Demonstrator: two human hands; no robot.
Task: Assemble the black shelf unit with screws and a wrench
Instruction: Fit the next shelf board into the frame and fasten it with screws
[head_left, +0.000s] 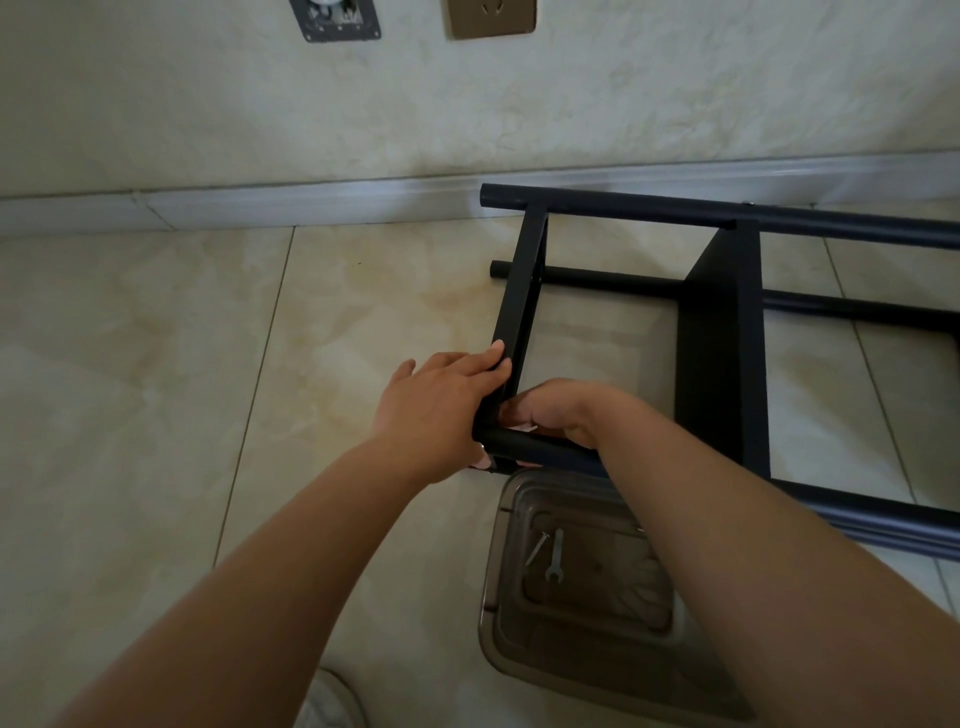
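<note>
Beige tiled floor (156, 338), marbled wall (260, 104)

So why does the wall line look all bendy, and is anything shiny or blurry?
Head view: the wide lens bows the baseboard, which also carries a pale glare; the floor has soft sheen, no hard shadows; the arms at the bottom edge look soft and stretched, while the wrench in the tray is small yet readable; the left hand and right hand on the shelf are fairly sharp.

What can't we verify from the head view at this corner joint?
- Joint where the tube meets the shelf: covered by the left hand and right hand.
- What the right hand's fingers hold: curled under, hidden.
- Tray contents beyond the wrench and screw: right forearm covers them.
- Frame's right end: cut off by the edge.
</note>
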